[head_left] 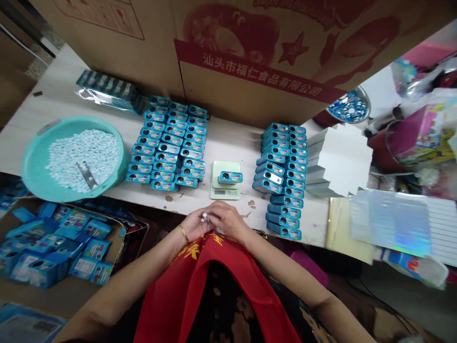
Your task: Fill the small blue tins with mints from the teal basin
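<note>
My left hand (193,225) is cupped in front of my red apron (228,271), holding a few small white candies (204,217). My right hand (228,220) meets it, its fingers bent together at the candies; whatever its fingertips pinch is hidden. Just beyond both hands, a small pale-green digital scale (218,191) sits near the table's front edge. One blue box (230,177) with a round dark hole lies on the scale. To the left, a turquoise basin (32,164) holds a heap of white candies (84,150) with a flat metal piece (86,176) stuck in them.
Rows of blue boxes (166,147) stand left of the scale, more boxes (283,178) right. A large carton (221,85) walls the back. Folded white card (344,159) and clear sheets (396,221) lie right. Below left, a carton holds blue boxes (60,243).
</note>
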A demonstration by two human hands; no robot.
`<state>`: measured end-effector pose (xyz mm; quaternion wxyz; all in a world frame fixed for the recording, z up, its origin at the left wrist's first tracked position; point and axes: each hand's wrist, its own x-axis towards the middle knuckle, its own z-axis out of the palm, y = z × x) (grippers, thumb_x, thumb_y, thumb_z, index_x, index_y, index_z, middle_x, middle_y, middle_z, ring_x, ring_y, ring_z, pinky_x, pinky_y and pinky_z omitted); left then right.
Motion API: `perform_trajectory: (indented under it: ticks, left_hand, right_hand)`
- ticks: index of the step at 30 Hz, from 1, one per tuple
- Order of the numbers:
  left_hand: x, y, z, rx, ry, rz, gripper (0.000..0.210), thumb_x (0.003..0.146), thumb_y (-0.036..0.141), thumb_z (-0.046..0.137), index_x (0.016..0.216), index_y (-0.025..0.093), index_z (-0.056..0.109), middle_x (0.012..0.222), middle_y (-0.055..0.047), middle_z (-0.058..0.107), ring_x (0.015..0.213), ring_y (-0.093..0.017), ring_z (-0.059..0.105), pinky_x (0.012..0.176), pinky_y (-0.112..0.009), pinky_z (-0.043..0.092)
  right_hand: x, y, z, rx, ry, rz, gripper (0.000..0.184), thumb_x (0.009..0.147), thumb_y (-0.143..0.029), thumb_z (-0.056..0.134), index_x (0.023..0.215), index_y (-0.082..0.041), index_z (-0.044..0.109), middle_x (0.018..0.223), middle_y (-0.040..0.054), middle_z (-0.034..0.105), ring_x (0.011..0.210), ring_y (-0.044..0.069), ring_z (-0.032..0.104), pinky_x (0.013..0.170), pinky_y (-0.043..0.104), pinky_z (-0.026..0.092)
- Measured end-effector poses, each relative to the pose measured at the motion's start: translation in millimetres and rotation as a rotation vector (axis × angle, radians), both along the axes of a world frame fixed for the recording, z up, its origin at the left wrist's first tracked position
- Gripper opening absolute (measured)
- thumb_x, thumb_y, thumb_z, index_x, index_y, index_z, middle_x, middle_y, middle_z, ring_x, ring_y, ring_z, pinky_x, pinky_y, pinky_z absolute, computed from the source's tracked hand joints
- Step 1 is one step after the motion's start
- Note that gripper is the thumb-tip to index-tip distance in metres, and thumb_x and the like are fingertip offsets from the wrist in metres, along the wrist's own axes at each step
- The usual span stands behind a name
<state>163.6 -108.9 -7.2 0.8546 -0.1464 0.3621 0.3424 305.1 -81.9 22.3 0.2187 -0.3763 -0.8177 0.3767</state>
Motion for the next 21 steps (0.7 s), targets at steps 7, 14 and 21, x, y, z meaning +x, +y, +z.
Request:
perform_trajectory:
  ticks: [7,14,21]
  left_hand:
    - [-8,3,0.9,0.03,0.085,-0.035,0.023,0.079,0.02,0.047,0.088,0.004,0.061,0.079,-0.013,0.065,0.071,-0.016,0.062,0.062,-0.022,0.049]
    - [-18,-6,-0.6,0.0,0.128,-0.003,0.021,0.079,0.017,0.046,0.086,0.005,0.062,0.079,-0.013,0.065,0.071,-0.016,0.062,0.063,-0.023,0.049]
    - [-13,-4,-10.9,-0.014,0.136,-0.017,0.018,0.077,0.014,0.049,0.086,0.005,0.061,0.08,-0.013,0.064,0.071,-0.015,0.061,0.063,-0.023,0.05]
  right_hand:
    - [25,72,-7.1,0.148,-0.145,-0.329,0.016,0.078,-0.017,0.047,0.086,-0.018,0.061,0.082,0.005,0.059,0.078,0.016,0.054,0.073,0.028,0.043]
    - [43,64,-16.8,0.038,0.038,-0.472,0.02,0.079,-0.023,0.047,0.092,-0.02,0.062,0.089,0.0041,0.062,0.082,0.015,0.057,0.076,0.028,0.045]
    - [51,51,-33.7,-0.268,0.285,-0.755,0.027,0.076,-0.034,0.049,0.094,-0.017,0.06,0.082,0.0039,0.064,0.071,0.014,0.059,0.067,0.028,0.048]
